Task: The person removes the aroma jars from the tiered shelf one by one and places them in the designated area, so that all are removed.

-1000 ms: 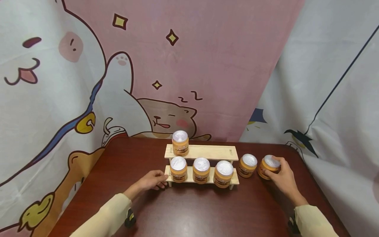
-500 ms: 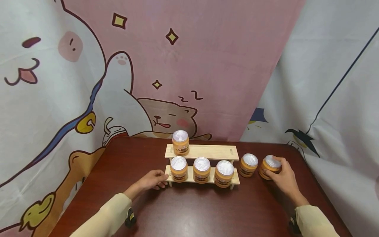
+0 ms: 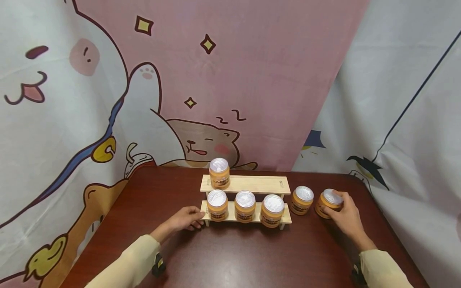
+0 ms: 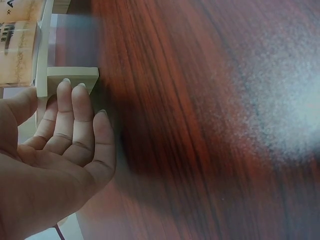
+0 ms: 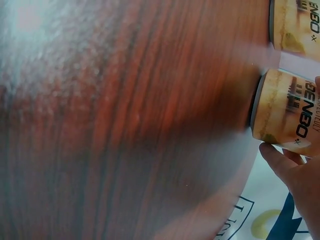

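Note:
At the left end of a two-tier wooden rack [image 3: 257, 185], my left hand [image 3: 184, 219] grips the lower board, thumb at its edge and fingers curled beneath. The left wrist view shows that hand [image 4: 60, 150] close against the rack's end support [image 4: 74, 75]. My right hand [image 3: 346, 216] holds an orange jar with a silvery lid [image 3: 328, 203], which stands upright on the table. In the right wrist view, fingers touch the side of this jar [image 5: 285, 107]. A matching jar [image 3: 301, 201] stands just left of it, beside the rack.
Three jars, among them a middle one [image 3: 245, 207], line the rack's lower board. One jar [image 3: 219, 174] is on the upper board's left end. The dark red-brown table [image 3: 248, 256] meets a printed cloth backdrop [image 3: 273, 80] behind and at both sides.

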Demonstrator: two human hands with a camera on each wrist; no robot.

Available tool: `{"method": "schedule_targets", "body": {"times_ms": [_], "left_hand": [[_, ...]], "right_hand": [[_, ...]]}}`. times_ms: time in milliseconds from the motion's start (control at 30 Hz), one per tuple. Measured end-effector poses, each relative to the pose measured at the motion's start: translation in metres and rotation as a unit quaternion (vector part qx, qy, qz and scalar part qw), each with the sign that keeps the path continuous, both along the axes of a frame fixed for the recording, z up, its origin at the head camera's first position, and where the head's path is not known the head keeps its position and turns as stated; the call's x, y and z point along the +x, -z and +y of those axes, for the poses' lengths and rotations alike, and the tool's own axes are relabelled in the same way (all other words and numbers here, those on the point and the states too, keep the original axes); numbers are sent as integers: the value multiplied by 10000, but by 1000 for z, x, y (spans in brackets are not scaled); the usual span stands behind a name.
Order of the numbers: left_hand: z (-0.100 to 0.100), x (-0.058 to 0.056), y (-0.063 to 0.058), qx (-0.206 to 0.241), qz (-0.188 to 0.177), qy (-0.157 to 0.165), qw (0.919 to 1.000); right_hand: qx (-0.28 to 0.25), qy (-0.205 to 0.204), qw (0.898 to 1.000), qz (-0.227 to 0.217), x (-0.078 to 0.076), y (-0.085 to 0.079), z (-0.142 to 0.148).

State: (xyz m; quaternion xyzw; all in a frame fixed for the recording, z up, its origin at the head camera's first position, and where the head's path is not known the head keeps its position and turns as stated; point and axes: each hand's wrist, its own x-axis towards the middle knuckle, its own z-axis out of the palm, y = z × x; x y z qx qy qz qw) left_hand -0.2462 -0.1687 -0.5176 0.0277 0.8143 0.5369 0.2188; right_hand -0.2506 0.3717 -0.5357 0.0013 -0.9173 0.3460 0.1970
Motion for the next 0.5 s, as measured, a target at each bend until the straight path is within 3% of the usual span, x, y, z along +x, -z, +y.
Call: {"method": "schedule_targets", "body": {"times_ms": [333,500], "left_hand": [[-1,0,2,-16,-44,-38,10000],[-1,-2,1,-88,-48,-48,9999]], "right_hand": [[3,25,10000,91,1,1,0],[-149,-30,9999,21,2,-6,0]]}}
